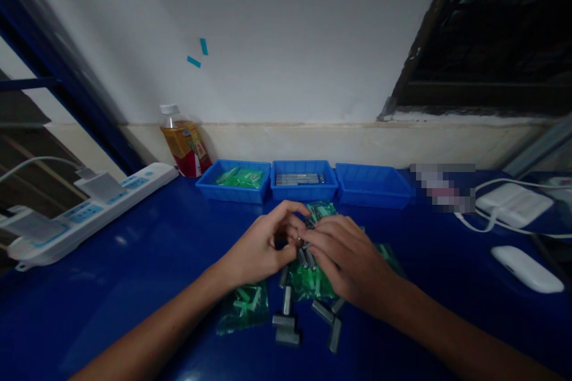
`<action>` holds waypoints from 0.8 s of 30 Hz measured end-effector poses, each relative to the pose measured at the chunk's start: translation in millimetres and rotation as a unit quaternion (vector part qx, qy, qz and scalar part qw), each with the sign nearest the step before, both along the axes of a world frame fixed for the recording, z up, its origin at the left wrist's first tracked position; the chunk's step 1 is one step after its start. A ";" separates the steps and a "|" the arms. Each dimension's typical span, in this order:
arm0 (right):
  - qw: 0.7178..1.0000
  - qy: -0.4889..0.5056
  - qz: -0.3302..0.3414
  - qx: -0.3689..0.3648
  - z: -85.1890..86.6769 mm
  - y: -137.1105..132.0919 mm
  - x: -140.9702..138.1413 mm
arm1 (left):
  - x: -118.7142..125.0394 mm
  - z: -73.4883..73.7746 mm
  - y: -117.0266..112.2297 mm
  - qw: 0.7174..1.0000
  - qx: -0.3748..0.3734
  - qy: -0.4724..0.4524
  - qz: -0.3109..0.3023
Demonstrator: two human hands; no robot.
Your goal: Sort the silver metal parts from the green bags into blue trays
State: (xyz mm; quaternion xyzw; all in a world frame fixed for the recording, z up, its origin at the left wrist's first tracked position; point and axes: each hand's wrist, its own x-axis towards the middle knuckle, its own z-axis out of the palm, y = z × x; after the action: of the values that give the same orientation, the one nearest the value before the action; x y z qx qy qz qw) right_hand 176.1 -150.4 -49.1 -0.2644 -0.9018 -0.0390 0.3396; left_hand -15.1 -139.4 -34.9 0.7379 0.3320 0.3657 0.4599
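Observation:
My left hand (263,244) and my right hand (346,259) meet over the blue table, fingertips pinched together on a small grey metal piece (302,242) between them. Under the hands lie clear bags of green plastic parts (308,280), with another bag (243,306) toward my left forearm. Several loose grey metal blocks (286,321) are scattered on the table just in front of the bags. What exactly each finger grips is partly hidden.
Three blue trays stand at the back: one with green parts (235,181), one with grey blocks (304,180), one with nothing visible in it (373,184). A drink bottle (183,143), a white power strip (84,211), a white adapter with cable (513,205) and a white mouse (527,268) lie around.

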 end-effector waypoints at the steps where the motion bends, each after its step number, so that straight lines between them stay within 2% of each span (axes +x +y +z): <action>1: 1.000 -0.001 -0.001 -0.001 -0.3 0.9 0.6 | -0.3 -0.2 -0.6 1.000 -0.006 0.002 -0.009; 6: 1.000 -0.015 0.000 -0.005 2.8 2.8 2.4 | -4.7 2.6 0.3 0.996 -0.059 0.044 -0.054; 10: 0.999 -0.016 -0.005 -0.028 3.9 2.1 -0.1 | -4.0 4.5 0.5 0.990 -0.120 -0.019 -0.076; 13: 0.999 -0.002 -0.022 -0.043 4.8 3.3 -1.3 | -1.0 3.8 0.0 0.989 -0.120 -0.048 -0.073; 16: 0.997 0.011 -0.075 -0.022 7.7 13.8 8.3 | -1.3 0.5 3.4 0.997 -0.069 -0.022 -0.011; 18: 0.989 0.034 -0.146 0.012 8.5 28.8 23.6 | -4.7 -3.7 9.1 0.996 0.009 0.057 0.061; 20: 0.970 0.062 -0.232 0.045 6.7 47.7 42.9 | -9.5 -9.6 16.7 0.976 0.106 0.161 0.101; 22: 0.949 0.062 -0.304 0.056 2.7 65.3 60.2 | -13.4 -16.2 24.6 0.950 0.182 0.239 0.085; 24: 0.933 0.044 -0.354 0.056 -0.1 75.8 70.7 | -14.8 -21.6 31.1 0.936 0.223 0.270 0.045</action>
State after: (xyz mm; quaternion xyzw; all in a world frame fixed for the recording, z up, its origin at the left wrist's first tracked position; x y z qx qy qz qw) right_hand 246.8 -74.7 -49.2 -0.5487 -0.7302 -0.1950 0.3574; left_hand -29.9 -108.3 -56.5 0.8770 0.3861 0.2373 0.1597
